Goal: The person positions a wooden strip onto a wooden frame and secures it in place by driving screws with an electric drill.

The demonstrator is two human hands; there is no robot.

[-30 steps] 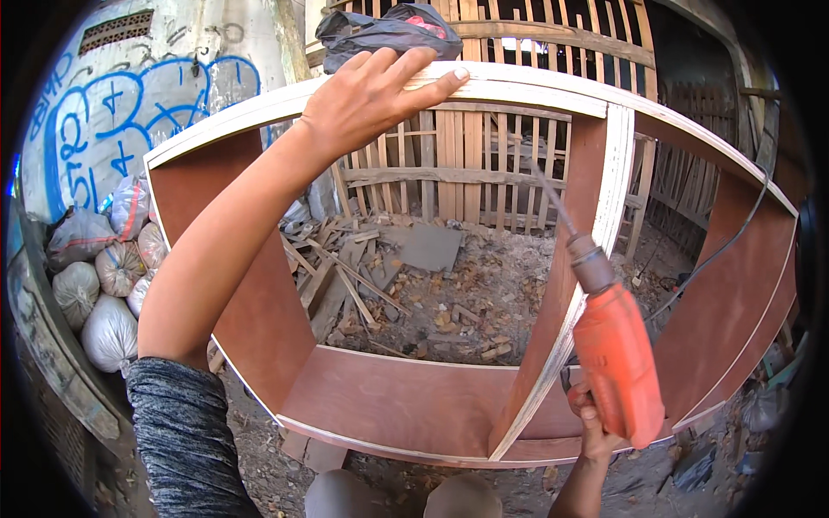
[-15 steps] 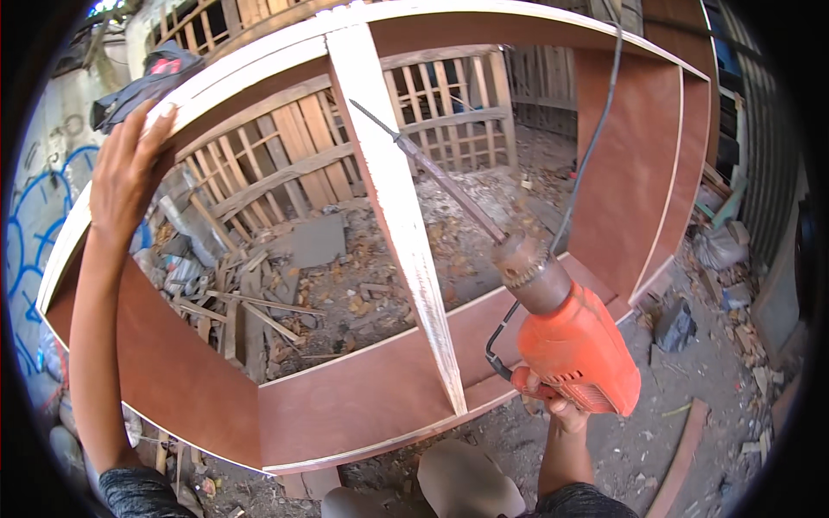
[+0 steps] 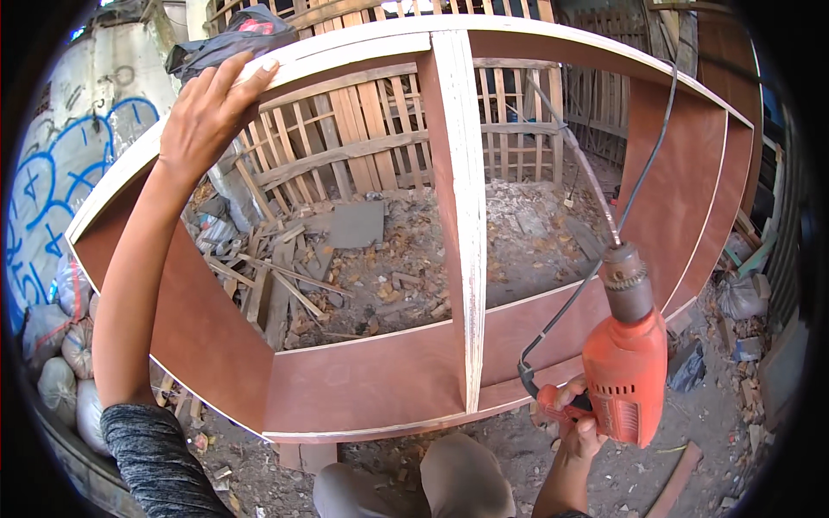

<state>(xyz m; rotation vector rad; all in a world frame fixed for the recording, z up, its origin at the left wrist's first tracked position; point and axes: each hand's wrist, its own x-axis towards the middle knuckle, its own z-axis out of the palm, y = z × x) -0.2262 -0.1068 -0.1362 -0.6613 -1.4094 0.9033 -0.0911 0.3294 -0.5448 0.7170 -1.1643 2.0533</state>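
My right hand [image 3: 577, 423] grips the handle of an orange power drill [image 3: 623, 371], its chuck pointing up and away from me. A long thin drill bit [image 3: 592, 183] reaches out from the chuck across the frame's right opening. Before me stands a large reddish-brown wooden frame [image 3: 363, 380] with pale edges and a pale-edged middle divider [image 3: 464, 216]. My left hand [image 3: 207, 112] lies over the frame's far top edge at the left, fingers curled round the board. The drill's dark cord [image 3: 566, 302] loops from the handle and runs up past the bit.
Behind the frame is a slatted wooden fence [image 3: 363, 129], with scrap wood [image 3: 276, 285] and rubble on the ground. A dark plastic bag [image 3: 229, 47] sits beyond my left hand. Filled sacks [image 3: 60, 371] lie at the left, and a curved wood strip [image 3: 676, 479] at the lower right.
The drill has moved right and turned more upright, so its bit no longer crosses in front of the divider. My view has shifted left; my left hand keeps its hold on the frame.
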